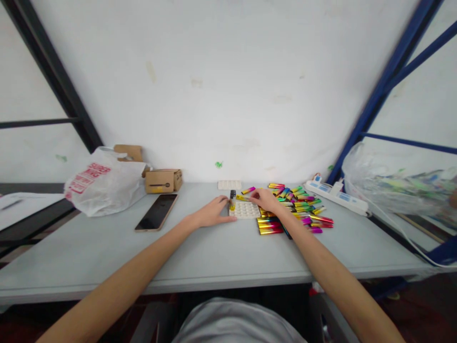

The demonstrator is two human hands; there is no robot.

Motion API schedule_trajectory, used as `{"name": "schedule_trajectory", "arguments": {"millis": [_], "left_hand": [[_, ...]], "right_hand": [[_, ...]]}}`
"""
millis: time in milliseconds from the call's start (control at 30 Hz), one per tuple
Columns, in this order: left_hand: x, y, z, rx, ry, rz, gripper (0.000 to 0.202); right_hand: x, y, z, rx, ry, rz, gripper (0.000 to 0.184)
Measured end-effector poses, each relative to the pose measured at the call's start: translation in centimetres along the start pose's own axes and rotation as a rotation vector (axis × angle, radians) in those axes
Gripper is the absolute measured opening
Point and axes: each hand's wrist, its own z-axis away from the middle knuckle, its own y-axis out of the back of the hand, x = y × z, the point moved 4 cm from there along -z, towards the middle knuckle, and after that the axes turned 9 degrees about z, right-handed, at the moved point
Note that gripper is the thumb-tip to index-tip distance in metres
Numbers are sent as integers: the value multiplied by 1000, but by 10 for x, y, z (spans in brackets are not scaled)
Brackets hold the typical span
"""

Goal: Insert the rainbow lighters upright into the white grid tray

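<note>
- Sheet of paper: far left, on a lower surface beside the table.
- White plastic bag with red print: slumped at the table's back left, with a cardboard flap showing behind it.
- Cardboard box: small and closed, just right of the bag and against the wall.
- Phone: lies flat with its screen dark, in front of the box.
- Left hand: palm down on the table, fingertips at the left edge of the moulded tray. Whether they pinch the dark-capped piece standing at that corner cannot be told.
- Moulded tray: white, with rows of round pockets, at table centre between the two hands.
- Spare tray: the same white kind, further back near the wall.
- Right hand: fingers curled over the tray's far right corner, pinching a yellow tube that lies level across the tray's back edge.
- Heap of metallic tubes: rainbow-coloured, loose on the table just right of the tray and partly under the right hand.
- Power strip: white, lies aslant behind the heap.
- Clear bag: far right, holds more coloured pieces.
</note>
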Motion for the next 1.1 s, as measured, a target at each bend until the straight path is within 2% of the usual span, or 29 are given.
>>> {"name": "schedule_trajectory", "arguments": {"millis": [133, 233, 367, 433, 600, 733, 900, 1100], "left_hand": [[-2, 0, 0, 7, -7, -1, 78], [-2, 0, 0, 11, -5, -5, 79], [-1, 0, 1, 2, -12, -10, 78], [-1, 0, 2, -2, -8, -11, 79], [-1, 0, 2, 6, -8, 1, 77], [-2, -1, 1, 6, -19, 12, 76], [-4, -2, 0, 12, -17, 7, 78], [-4, -2, 0, 7, -17, 6, 76]], "right_hand": [[-7, 1, 4, 54, 9, -4, 10], [-9, 10, 5, 193, 29, -60, 7], [-5, 22, 6, 382, -40, -262, 19], [-4, 24, 6, 405, -112, -429, 28], [-19, 20, 9, 230, -140, -854, 50], [-38, 16, 15, 115, -140, -1043, 57], [-55, 12, 18, 10, -20, -1036, 53], [-57, 11, 18, 3, 4, -913, 56]]}}
